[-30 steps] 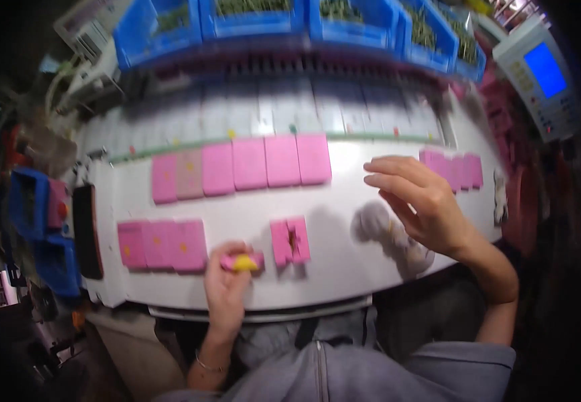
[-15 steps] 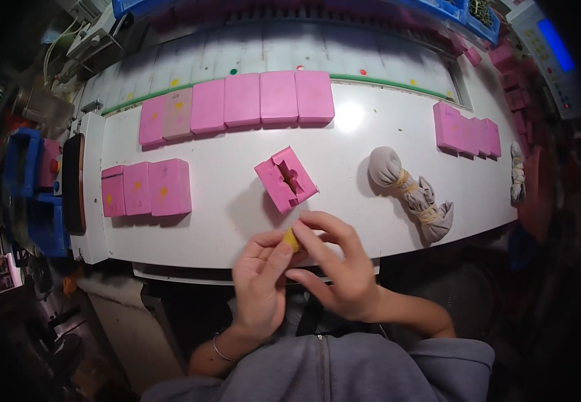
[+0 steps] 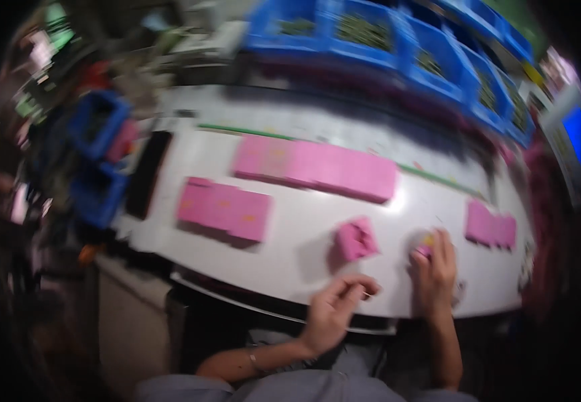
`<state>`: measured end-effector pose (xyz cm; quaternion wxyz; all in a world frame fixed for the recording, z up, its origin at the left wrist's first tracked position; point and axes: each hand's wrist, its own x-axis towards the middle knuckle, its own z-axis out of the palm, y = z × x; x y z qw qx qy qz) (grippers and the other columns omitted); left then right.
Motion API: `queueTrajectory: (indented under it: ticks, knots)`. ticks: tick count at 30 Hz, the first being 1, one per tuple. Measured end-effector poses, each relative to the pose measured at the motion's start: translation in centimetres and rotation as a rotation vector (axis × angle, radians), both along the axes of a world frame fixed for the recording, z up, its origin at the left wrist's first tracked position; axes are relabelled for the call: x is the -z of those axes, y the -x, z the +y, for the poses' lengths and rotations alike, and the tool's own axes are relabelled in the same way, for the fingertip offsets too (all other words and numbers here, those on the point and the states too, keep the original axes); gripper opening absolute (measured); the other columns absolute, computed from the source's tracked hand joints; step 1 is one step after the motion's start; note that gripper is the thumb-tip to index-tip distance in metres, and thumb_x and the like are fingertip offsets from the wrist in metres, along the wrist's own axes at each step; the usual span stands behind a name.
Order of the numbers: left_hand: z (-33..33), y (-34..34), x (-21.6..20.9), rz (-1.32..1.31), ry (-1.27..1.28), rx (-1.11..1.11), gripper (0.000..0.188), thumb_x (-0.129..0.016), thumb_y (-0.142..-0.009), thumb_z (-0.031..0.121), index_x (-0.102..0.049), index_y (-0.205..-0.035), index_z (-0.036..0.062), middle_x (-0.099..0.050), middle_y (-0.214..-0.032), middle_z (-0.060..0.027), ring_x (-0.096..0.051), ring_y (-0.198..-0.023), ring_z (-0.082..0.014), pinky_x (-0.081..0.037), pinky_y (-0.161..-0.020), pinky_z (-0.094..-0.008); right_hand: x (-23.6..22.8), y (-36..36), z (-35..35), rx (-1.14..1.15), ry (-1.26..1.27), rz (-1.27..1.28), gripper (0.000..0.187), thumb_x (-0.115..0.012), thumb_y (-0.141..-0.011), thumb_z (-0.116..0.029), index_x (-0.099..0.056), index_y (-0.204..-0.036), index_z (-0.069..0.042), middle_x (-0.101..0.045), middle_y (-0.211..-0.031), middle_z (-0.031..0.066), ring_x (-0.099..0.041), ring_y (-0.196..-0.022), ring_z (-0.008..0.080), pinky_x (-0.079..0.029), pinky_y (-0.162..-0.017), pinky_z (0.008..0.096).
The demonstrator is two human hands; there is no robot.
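My left hand [image 3: 334, 313] is over the front edge of the white table, fingers pinched together; a small pale bit [image 3: 365, 295] shows at the tips, too blurred to name. To its right, my right hand [image 3: 439, 271] reaches forward, thumb and fingers around a small yellow and pink piece [image 3: 426, 246], whose kind is unclear. Slightly beyond my left hand, a pink block [image 3: 356, 239] with a slotted hollow stands alone on the table. The tied grey cloth bundle [image 3: 460, 292] is mostly hidden by my right hand.
Pink blocks stand in a long back row [image 3: 331, 167], a left group [image 3: 225, 211] and a right group [image 3: 489, 224]. Blue bins [image 3: 361, 43] of small greenish parts hang above the far side. A machine with a blue screen [image 3: 576, 134] stands at far right.
My hands have come apart; the right has moved right and forward over the cloth bundle. The view has swung, so the table appears tilted and more blue bins show.
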<state>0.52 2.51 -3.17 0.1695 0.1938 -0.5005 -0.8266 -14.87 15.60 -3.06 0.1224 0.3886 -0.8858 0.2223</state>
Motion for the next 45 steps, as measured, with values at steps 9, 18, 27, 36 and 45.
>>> queueTrajectory:
  ticks: [9,18,27,36,45]
  knots:
    - [-3.4,1.7,0.2,0.002,0.937,-0.529,0.047,-0.064,-0.082,0.012,-0.045,-0.124,0.0041,-0.044,-0.112,-0.0136,-0.046,-0.106,-0.0279,-0.044,-0.085,-0.0332,1.5,-0.2,2.9,0.036,-0.076,-0.184,0.069,-0.054,-0.084,-0.052,-0.036,-0.138,-0.014,-0.042,-0.136,0.0197,-0.035,-0.125,0.0445,-0.028,-0.099,0.0587]
    - [-4.9,4.5,0.0,0.010,0.707,-0.211,0.037,-0.053,-0.088,0.011,-0.042,-0.123,0.0019,-0.054,-0.106,-0.0154,-0.060,-0.090,-0.0254,-0.049,-0.079,-0.0326,1.4,-0.6,-0.6,-0.040,0.419,-0.153,0.049,-0.051,-0.089,-0.009,-0.038,-0.135,0.003,-0.046,-0.129,0.0203,-0.049,-0.112,0.0275,-0.037,-0.095,0.0351]
    - [-4.7,6.5,1.9,0.001,0.586,-0.160,0.034,-0.059,-0.088,0.019,-0.052,-0.114,-0.0011,-0.061,-0.100,-0.0133,-0.059,-0.092,-0.0171,-0.047,-0.080,-0.0290,2.0,-2.4,-1.1,-0.278,0.081,0.222,0.036,-0.065,-0.078,-0.006,-0.057,-0.110,0.008,-0.057,-0.114,0.0254,-0.053,-0.109,0.0422,-0.043,-0.093,0.0468]
    - [-3.6,5.8,2.8,0.106,0.580,-0.169,0.038,-0.053,-0.089,0.013,-0.041,-0.123,-0.0001,-0.055,-0.102,-0.0159,-0.055,-0.093,-0.0222,-0.045,-0.082,-0.0315,-2.5,-1.7,-5.7,-0.312,0.312,-0.666,0.029,-0.064,-0.081,-0.010,-0.060,-0.108,0.002,-0.061,-0.102,0.0159,-0.063,-0.090,0.0229,-0.049,-0.077,0.0304]
    - [-5.1,4.0,2.3,0.197,0.899,0.047,0.058,-0.065,-0.075,0.014,-0.042,-0.128,0.0077,-0.045,-0.132,-0.0112,-0.046,-0.112,-0.0313,-0.037,-0.096,-0.0408,-0.7,3.4,-8.4,-0.183,0.388,-1.223,0.025,-0.060,-0.087,-0.016,-0.057,-0.102,0.004,-0.064,-0.072,0.0097,-0.060,-0.060,0.0128,-0.048,-0.054,0.0252]
